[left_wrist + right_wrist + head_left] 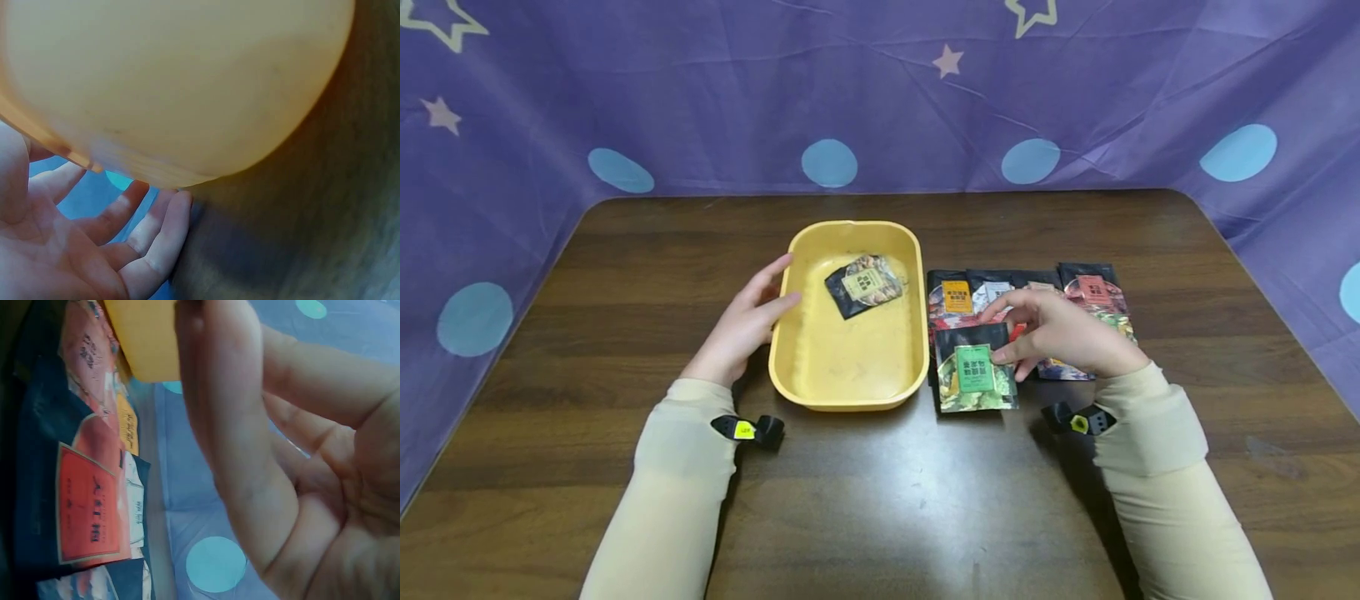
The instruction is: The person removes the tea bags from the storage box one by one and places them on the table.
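My left hand [741, 321] is at the left side of a yellow plastic tray [850, 398], its fingers and thumb spread at the rim. In the left wrist view those fingers reach along the tray's outer wall. My right hand [1060, 333] pinches the right edge of a green-labelled food packet [973, 392], thumb on its front. That packet overlaps others behind it. From the right wrist the thumb fills the middle, the fingers are curved behind it, and the grip is hidden. One pale-labelled food packet [865, 287] lies tilted inside the tray.
Several black food packets lie right of the tray, among them an orange-labelled packet [955, 296], a white-labelled packet [988, 290] and a red-labelled packet [1093, 290]. The right arm partly covers the group. A purple curtain [910, 108] hangs behind the wooden table [880, 517].
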`<move>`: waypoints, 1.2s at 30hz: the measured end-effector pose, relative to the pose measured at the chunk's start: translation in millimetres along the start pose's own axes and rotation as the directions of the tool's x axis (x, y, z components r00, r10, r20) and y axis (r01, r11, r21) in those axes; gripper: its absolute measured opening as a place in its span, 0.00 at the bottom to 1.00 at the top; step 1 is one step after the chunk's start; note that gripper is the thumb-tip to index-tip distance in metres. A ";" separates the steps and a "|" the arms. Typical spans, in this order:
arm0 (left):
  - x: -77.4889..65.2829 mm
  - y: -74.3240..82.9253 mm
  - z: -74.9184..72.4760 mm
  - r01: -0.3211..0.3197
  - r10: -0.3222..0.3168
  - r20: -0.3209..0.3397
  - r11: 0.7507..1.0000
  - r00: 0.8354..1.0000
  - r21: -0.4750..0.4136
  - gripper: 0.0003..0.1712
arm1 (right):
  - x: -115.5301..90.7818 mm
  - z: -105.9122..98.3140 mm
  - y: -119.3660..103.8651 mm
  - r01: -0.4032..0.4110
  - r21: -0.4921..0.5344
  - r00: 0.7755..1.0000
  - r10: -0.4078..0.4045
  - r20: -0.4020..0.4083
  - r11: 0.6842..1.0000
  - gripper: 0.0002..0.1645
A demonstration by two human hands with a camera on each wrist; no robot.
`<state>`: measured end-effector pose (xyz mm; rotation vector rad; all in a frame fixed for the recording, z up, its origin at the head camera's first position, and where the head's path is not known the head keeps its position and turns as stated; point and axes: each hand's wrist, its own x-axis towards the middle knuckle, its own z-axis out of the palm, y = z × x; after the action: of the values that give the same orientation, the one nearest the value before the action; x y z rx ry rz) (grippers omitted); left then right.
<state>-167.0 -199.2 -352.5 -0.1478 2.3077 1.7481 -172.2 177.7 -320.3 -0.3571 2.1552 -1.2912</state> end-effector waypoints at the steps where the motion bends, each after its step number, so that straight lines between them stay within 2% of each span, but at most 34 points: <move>1: 0.1 0.3 0.1 0.001 -0.001 0.000 1.000 1.000 0.001 0.36 | 0.9 1.5 0.4 0.000 -0.003 1.000 0.000 0.019 1.000 0.25; 7: 0.1 0.8 0.6 0.005 -0.005 0.003 1.000 1.000 0.004 0.36 | 3.9 8.7 1.0 -0.011 -0.006 0.998 0.011 0.059 1.000 0.24; 17: 0.3 0.8 -0.2 0.007 -0.007 0.005 1.000 1.000 0.010 0.36 | 6.4 15.4 0.8 -0.079 -0.076 0.988 0.088 0.126 0.994 0.23; 29: 0.3 1.1 -0.5 0.014 -0.014 0.004 1.000 1.000 0.011 0.36 | 10.7 23.3 3.8 -0.078 -0.198 0.991 0.098 0.091 0.977 0.19; 36: 0.0 1.6 -0.8 0.014 -0.014 0.011 1.000 1.000 0.005 0.36 | 14.2 29.2 2.8 -0.143 -0.259 0.986 0.160 0.048 0.955 0.18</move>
<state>-167.4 -199.4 -350.8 -0.1529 2.2974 1.7321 -165.2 151.3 -337.9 -0.3260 2.2464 -0.9070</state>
